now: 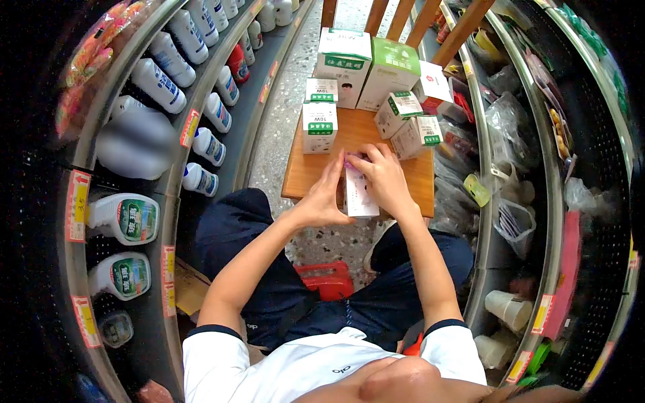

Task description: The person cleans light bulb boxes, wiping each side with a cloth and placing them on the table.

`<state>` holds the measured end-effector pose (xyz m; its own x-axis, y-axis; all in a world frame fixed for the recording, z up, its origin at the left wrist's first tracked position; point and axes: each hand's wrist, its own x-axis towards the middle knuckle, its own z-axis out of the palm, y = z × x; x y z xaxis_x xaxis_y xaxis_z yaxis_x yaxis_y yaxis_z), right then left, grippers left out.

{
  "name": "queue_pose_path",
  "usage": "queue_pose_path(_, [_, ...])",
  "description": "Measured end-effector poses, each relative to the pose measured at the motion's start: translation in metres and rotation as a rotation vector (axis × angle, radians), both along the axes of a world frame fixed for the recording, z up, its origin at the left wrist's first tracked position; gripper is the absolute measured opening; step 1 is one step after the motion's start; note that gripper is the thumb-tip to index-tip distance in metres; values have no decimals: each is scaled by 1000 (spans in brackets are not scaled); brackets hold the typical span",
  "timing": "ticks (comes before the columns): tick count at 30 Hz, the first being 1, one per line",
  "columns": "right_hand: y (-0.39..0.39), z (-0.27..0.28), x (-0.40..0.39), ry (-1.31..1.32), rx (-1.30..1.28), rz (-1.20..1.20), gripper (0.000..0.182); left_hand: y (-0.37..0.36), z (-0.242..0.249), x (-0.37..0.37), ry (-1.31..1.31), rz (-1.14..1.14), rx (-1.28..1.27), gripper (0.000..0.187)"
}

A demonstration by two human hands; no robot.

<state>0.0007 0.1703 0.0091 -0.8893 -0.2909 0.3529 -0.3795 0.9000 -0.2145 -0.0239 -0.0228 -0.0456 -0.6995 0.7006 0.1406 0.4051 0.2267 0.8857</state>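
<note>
At the near edge of a wooden stool or chair seat (295, 176), both hands are around a small white-and-purple box (361, 196). My left hand (321, 199) lies along its left side, thumb near the lower end. From the right, my right hand (384, 176) grips it, fingers curled over its upper part. Just beyond my left hand stands a white-and-green box marked 10W (319, 129), with a similar box (322, 91) behind it. Two more small white-and-green boxes (398, 113) (414, 138) stand beyond my right hand.
A tall white-and-green box (342, 64) and a green box (390, 72) stand at the back of the seat. Shelves of bottles (160, 85) run along the left, and shelves of bagged goods (508, 127) along the right. Something red (327, 281) lies between my legs.
</note>
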Motion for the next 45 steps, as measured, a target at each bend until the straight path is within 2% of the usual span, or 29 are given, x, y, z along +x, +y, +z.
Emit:
queue_pose_path(8, [-11, 1, 13, -7, -66, -79, 36, -1, 8, 2, 16, 15, -15, 147])
queue_pose_path(19, [-15, 13, 84, -124, -106, 45, 43, 1, 3, 3, 95, 44, -5, 145])
queue_pose_path(26, [-7, 20, 109, -167, -229, 63, 48, 1, 10, 5, 102, 29, -12, 144])
queue_pose_path(29, [8, 20, 119, -142, -227, 1, 46, 1, 11, 4, 134, 37, -40, 146])
queue_pose_path(33, [28, 4, 134, -128, -265, -206, 40, 1, 8, 2, 57, 12, -44, 149])
queue_pose_path(36, [31, -12, 138, -171, -525, -309, 40, 6, 5, 4, 80, 13, 18, 149])
queue_pose_path(40, [19, -19, 131, -115, -833, -293, 43, 13, 0, 13, 108, 32, 43, 151])
queue_pose_path(45, [9, -8, 120, -32, -632, -185, 45, 15, -12, 13, 61, 18, -26, 150])
